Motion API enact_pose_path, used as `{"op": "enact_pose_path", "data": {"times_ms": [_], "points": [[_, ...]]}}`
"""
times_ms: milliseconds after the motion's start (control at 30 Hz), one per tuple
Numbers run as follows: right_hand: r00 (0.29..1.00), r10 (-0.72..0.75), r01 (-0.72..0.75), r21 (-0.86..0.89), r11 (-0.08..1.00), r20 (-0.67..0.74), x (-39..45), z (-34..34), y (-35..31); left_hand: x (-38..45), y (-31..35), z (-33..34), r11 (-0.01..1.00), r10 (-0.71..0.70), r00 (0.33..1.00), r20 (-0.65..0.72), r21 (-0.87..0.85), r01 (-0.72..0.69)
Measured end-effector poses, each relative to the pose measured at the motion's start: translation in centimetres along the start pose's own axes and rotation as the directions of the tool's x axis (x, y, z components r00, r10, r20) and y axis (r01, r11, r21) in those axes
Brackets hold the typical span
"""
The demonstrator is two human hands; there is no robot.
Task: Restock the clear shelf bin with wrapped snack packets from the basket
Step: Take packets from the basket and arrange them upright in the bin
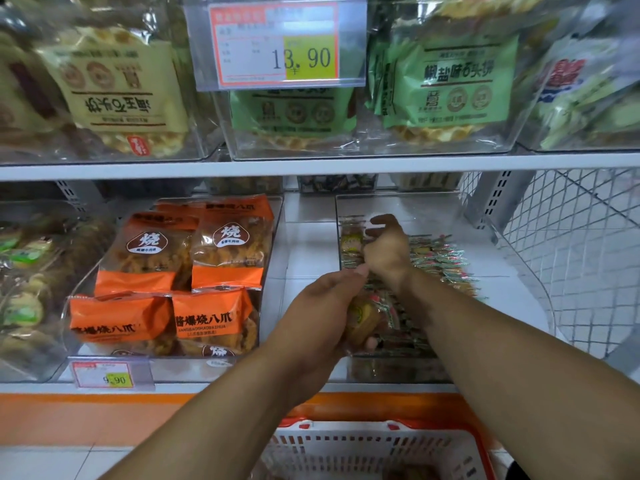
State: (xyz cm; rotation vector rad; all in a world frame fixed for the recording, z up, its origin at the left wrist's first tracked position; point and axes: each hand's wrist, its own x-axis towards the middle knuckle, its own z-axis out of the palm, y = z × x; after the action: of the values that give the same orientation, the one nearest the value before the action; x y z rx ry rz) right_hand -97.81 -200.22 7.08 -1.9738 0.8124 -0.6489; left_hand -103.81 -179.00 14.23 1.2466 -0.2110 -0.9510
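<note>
Overhead, above both hands, the upper shelf (311, 166) carries clear boxes of green and cream waffle packs and a tag (277, 46) reading 13.90. Left of the hands, a box of orange packets (194, 271) shows white Chinese characters and the line "JIANGBAOSHAOBAZHUA"; a small tag (110, 375) below it reads 9.90. The clear shelf bin (433, 216) sits around the right hand (386, 251), its far half showing bare floor, its curved right wall close to the wire mesh side panel (571, 254). A strip of bare white shelf separates this bin from the orange box. Below the forearms sits the white-and-red basket (374, 448). The left hand's (322, 313) grip curls around a yellow-labelled snack packet (363, 318) at the bin's near edge. The right hand's grip pinches small wrapped packets (446, 258) inside the bin, their print too blurred to read.
</note>
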Motion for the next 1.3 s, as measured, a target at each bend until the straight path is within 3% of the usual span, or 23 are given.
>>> {"op": "enact_pose_path", "data": {"times_ms": [133,233,333,400,467,533,600,733,933,1067,1133,1200,1233,1300], "points": [[0.992,0.004,0.018,-0.172,0.985,0.128,-0.2,-1.3,-0.6,-0.7,0.8,-0.3,0.978,-0.072,0.995,-0.064,-0.199,0.058],[0.993,-0.012,0.029,-0.141,0.990,0.118,-1.4,-3.7,-1.8,-1.6,1.2,-0.6,0.943,-0.065,0.992,-0.107,-0.333,0.026],[0.989,-0.144,0.142,0.063,0.988,0.024,-5.2,-6.0,-4.2,-2.4,1.2,-0.9,0.931,-0.019,0.983,-0.185,-0.362,-0.050],[0.966,-0.229,0.192,0.261,0.946,0.120,-9.2,-7.2,-5.6,-2.8,1.0,-1.0,0.948,0.050,0.974,-0.221,-0.296,-0.116],[0.917,-0.292,0.201,0.317,0.927,0.273,-13.2,-8.2,-6.7,-3.3,0.8,-0.9,0.959,0.155,0.960,-0.233,-0.197,-0.203],[0.887,-0.268,0.150,0.314,0.937,0.375,-16.2,-8.8,-7.3,-3.9,0.6,-0.8,0.951,0.242,0.946,-0.215,-0.140,-0.275],[0.897,-0.239,0.113,0.330,0.937,0.373,-17.5,-9.2,-7.4,-4.4,0.5,-0.6,0.938,0.285,0.941,-0.183,-0.146,-0.313],[0.931,-0.140,-0.004,0.394,0.919,0.337,-17.9,-10.4,-7.2,-4.5,0.6,-0.3,0.930,0.244,0.961,-0.126,-0.252,-0.269],[0.924,0.026,-0.256,0.565,0.785,0.382,-17.4,-11.4,-6.6,-4.3,0.9,-0.1,0.886,0.248,0.965,-0.081,-0.383,-0.260],[0.906,-0.034,-0.233,0.563,0.793,0.423,-17.0,-11.7,-6.5,-3.9,0.5,0.0,0.883,0.277,0.959,-0.054,-0.378,-0.276],[0.858,-0.106,-0.200,0.516,0.833,0.503,-16.5,-11.8,-6.2,-3.7,0.2,0.2,0.898,0.295,0.955,-0.035,-0.331,-0.289],[0.811,-0.138,-0.159,0.442,0.883,0.568,-15.4,-12.0,-5.7,-3.4,-0.1,0.2,0.916,0.366,0.928,-0.071,-0.148,-0.373],[0.800,-0.142,-0.132,0.402,0.906,0.583,-14.6,-12.1,-5.4,-3.1,-0.3,0.1,0.899,0.439,0.891,-0.115,0.053,-0.436],[0.811,-0.133,-0.057,0.304,0.951,0.569,-12.6,-12.3,-4.5,-2.4,-0.7,0.2,0.724,0.595,0.794,-0.125,0.512,-0.462]]}}
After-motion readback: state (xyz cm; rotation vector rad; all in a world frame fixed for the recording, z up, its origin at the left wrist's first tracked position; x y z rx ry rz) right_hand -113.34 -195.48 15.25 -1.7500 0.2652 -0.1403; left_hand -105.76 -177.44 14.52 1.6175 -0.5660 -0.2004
